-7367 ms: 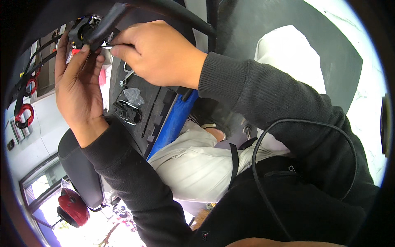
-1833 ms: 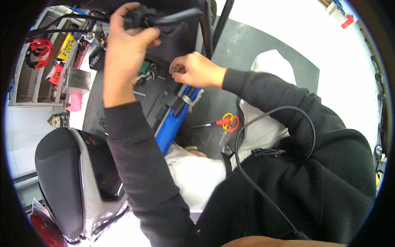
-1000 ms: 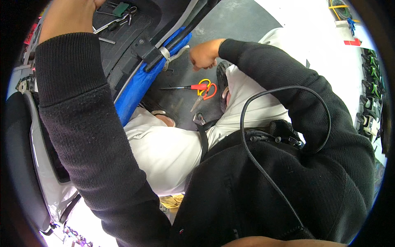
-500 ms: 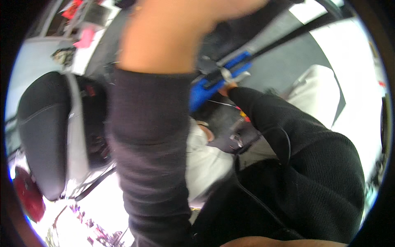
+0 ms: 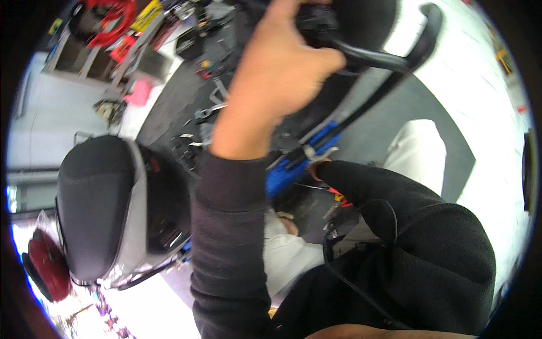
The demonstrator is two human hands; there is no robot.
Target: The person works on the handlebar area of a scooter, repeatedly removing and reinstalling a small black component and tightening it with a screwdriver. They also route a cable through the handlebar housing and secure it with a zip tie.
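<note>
My left hand (image 5: 282,79) reaches across the upper middle, slightly blurred. Its thumb and bent finger close around a black part (image 5: 317,24) beside a curved black bar (image 5: 389,59); the other fingers are hidden or cut off by the upper edge. My right hand (image 5: 319,168) lies at a long blue piece (image 5: 282,178), next to a pale metal lever on it. The sleeve and wrist hide most of its fingers, so its grip does not show. A thin pale cable runs just below that hand.
To the left stands a black scooter seat (image 5: 93,203) with grey side panels and a red rear lamp (image 5: 48,265). Loose metal parts and tools (image 5: 189,150) lie on the dark mat beyond. A grey shelf unit (image 5: 107,68) holds red items. A dark cord hangs before my chest.
The view has shifted, so the seat, blue piece and mat sit lower and further right. More of my left hand and the curved bar now shows. My right hand stays at the blue piece.
</note>
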